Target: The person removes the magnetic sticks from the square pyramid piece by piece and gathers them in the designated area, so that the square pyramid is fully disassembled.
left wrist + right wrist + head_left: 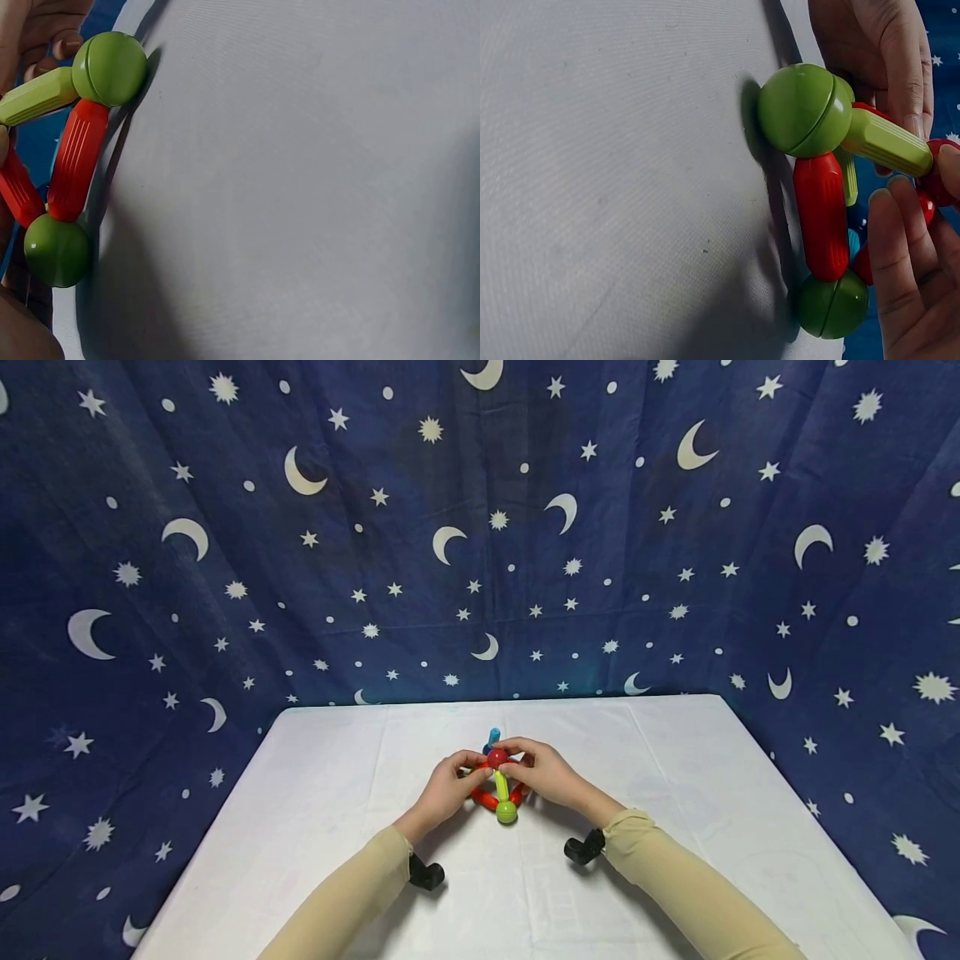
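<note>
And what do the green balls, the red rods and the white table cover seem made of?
Green balls: probably hard plastic, glossy, with highlights and a seam.
Red rods: likely moulded plastic, ribbed, with some sheen.
White table cover: looks like matte woven cloth, from its fine texture.

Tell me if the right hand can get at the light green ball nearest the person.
Likely yes: nothing visible blocks the way from the right hand to the light green ball in the head view, though that hand would first have to leave the red ball.
</note>
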A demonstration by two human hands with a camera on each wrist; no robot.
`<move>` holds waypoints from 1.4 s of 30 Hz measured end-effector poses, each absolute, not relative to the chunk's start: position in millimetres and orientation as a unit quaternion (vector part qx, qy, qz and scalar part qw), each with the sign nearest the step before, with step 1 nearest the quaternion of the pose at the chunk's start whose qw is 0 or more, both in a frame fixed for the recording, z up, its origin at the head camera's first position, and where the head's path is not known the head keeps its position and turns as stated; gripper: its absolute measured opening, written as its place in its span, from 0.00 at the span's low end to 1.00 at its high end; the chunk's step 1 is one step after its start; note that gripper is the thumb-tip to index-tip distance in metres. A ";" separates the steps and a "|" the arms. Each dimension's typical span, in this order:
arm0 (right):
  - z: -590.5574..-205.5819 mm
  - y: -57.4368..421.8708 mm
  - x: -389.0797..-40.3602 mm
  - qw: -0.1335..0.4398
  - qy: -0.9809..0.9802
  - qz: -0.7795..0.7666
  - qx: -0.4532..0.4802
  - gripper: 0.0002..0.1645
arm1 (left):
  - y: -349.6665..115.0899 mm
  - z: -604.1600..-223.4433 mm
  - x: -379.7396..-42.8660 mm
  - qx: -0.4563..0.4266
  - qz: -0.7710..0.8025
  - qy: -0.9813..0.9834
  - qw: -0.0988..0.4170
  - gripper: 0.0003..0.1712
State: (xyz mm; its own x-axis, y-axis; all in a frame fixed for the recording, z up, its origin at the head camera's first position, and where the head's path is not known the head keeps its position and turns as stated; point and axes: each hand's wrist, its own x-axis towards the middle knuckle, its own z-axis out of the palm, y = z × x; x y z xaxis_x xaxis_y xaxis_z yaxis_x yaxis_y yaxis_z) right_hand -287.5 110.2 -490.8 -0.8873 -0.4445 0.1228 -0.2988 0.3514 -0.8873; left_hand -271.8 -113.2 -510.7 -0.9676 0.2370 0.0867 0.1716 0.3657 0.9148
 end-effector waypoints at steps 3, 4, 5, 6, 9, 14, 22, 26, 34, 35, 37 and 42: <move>-490.1 109.4 -287.8 0.073 0.817 -0.524 -0.229 0.26 | -114.2 -509.3 -271.8 0.125 0.547 0.828 0.031 0.15; -489.9 109.1 -287.7 0.075 0.816 -0.525 -0.230 0.26 | -114.6 -508.9 -271.7 0.125 0.545 0.828 0.032 0.15; -489.7 108.8 -287.6 0.077 0.815 -0.526 -0.230 0.26 | -114.9 -508.6 -271.5 0.126 0.544 0.829 0.032 0.15; -489.5 108.4 -287.4 0.079 0.814 -0.527 -0.229 0.26 | -115.3 -508.1 -271.3 0.126 0.543 0.829 0.032 0.15; -489.1 107.5 -286.8 0.086 0.813 -0.530 -0.226 0.26 | -116.2 -507.0 -270.5 0.127 0.541 0.831 0.031 0.15; -488.7 107.0 -285.6 0.087 0.810 -0.534 -0.225 0.25 | -120.4 -506.2 -269.2 0.128 0.539 0.832 0.022 0.14; -490.1 110.0 -285.8 0.079 0.813 -0.534 -0.219 0.23 | -136.5 -507.6 -266.2 0.127 0.560 0.819 0.004 0.15; -491.5 113.6 -285.0 0.078 0.807 -0.543 -0.221 0.23 | -143.4 -507.7 -264.6 0.117 0.573 0.812 -0.001 0.16; -490.2 123.9 -278.2 0.083 0.807 -0.543 -0.218 0.22 | -150.6 -506.0 -260.3 0.097 0.580 0.809 -0.006 0.15; -490.1 125.4 -277.4 0.084 0.808 -0.542 -0.218 0.22 | -151.0 -506.3 -260.1 0.095 0.581 0.808 -0.006 0.15; -489.4 127.9 -275.9 0.085 0.809 -0.539 -0.218 0.22 | -151.2 -508.3 -259.8 0.094 0.581 0.808 -0.013 0.17; -488.0 131.3 -274.6 0.082 0.814 -0.531 -0.220 0.23 | -144.0 -493.8 -244.0 0.081 0.574 0.812 -0.065 0.17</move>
